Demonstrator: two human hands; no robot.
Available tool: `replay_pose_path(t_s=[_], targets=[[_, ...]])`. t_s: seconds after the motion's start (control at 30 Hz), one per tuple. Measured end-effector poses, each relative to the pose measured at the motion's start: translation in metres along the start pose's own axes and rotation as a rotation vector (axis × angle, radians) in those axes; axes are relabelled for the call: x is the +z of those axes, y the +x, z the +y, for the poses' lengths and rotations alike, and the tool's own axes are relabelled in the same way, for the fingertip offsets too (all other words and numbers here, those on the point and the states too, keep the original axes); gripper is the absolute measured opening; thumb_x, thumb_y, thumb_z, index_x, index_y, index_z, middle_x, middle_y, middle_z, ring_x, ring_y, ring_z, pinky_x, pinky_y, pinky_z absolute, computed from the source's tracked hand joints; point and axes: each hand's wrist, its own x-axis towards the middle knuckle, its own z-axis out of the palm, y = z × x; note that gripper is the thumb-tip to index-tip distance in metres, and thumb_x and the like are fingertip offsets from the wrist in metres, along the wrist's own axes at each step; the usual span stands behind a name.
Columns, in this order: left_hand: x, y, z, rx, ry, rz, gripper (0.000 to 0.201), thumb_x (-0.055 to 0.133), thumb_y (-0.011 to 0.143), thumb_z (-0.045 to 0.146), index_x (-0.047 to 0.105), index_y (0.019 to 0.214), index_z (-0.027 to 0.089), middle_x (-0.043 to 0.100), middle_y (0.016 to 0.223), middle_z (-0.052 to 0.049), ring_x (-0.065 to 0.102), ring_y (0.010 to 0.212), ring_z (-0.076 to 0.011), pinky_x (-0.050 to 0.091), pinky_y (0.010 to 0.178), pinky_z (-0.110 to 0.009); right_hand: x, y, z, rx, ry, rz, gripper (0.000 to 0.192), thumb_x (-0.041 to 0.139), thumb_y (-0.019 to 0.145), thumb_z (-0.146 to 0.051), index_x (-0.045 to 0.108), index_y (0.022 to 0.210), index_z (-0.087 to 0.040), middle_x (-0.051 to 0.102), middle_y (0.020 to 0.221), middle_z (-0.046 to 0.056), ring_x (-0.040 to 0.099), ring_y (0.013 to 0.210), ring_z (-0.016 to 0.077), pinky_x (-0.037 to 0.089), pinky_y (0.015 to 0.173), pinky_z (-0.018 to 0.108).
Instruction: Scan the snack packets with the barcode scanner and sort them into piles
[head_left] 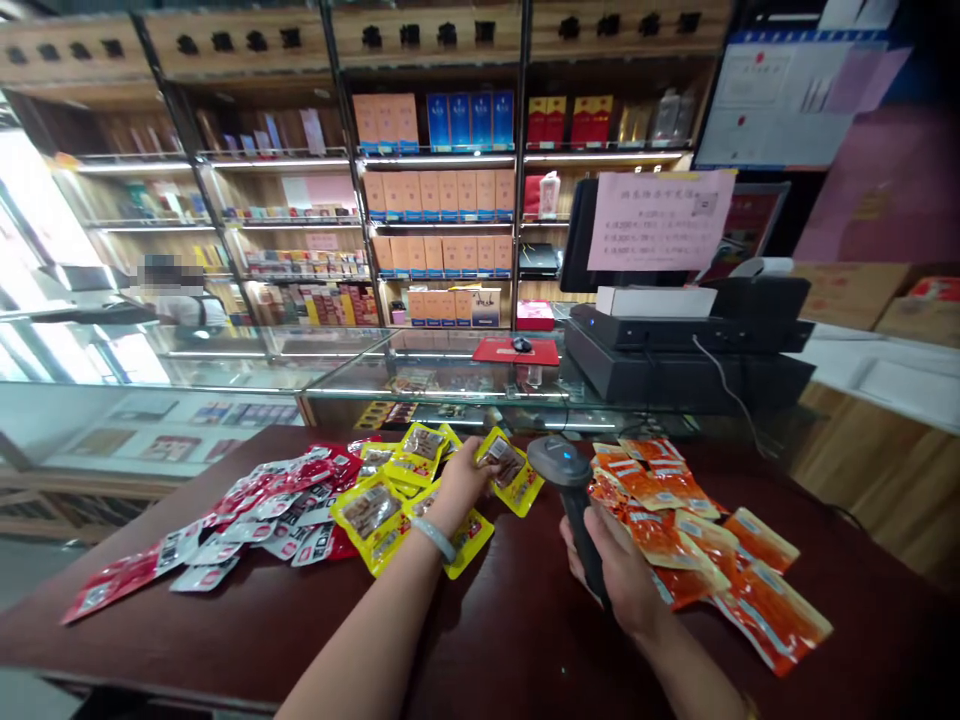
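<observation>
My left hand [459,480] pinches a yellow snack packet [510,472] by its edge, raised above the middle of the dark wooden counter [247,630], toward its far edge. My right hand [619,575] wraps its fingers tight around the barcode scanner [574,500], head beside the packet. Yellow packets [390,505] lie under my left wrist, red ones [255,510] toward the left edge, orange ones [712,560] toward the right.

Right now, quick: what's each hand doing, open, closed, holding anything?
Left hand: closed on a yellow snack packet, lifted off the table.
Right hand: closed around the grey barcode scanner, its head toward that packet.
</observation>
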Motion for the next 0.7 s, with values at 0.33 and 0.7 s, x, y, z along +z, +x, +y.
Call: replay_pose_path(t_s=[0.33,0.7], targets=[[0.014,-0.007,0.006,0.057,-0.071,-0.009,0.022,0.068,0.074,0.026,0.057,0.093,0.02,0.065,0.076,0.002,0.058,0.058,-0.0107,0.043,0.052,-0.019,-0.001,-0.002,0.003,-0.021,-0.053,-0.048,0.038,0.054,0.09,-0.058,0.053,0.084,-0.02,0.047,0.067,-0.004,0.038,0.047,0.007,0.031,0.042,0.021],[0.021,-0.01,0.006,-0.016,-0.235,-0.083,0.022,0.065,0.078,0.024,0.053,0.096,0.02,0.063,0.071,0.003,0.054,0.043,-0.009,0.044,0.043,-0.019,-0.005,-0.001,0.005,-0.038,-0.039,-0.026,0.036,0.053,0.091,-0.057,0.05,0.085,-0.021,0.047,0.068,-0.004,0.039,0.047,0.0065,0.03,0.042,0.02]])
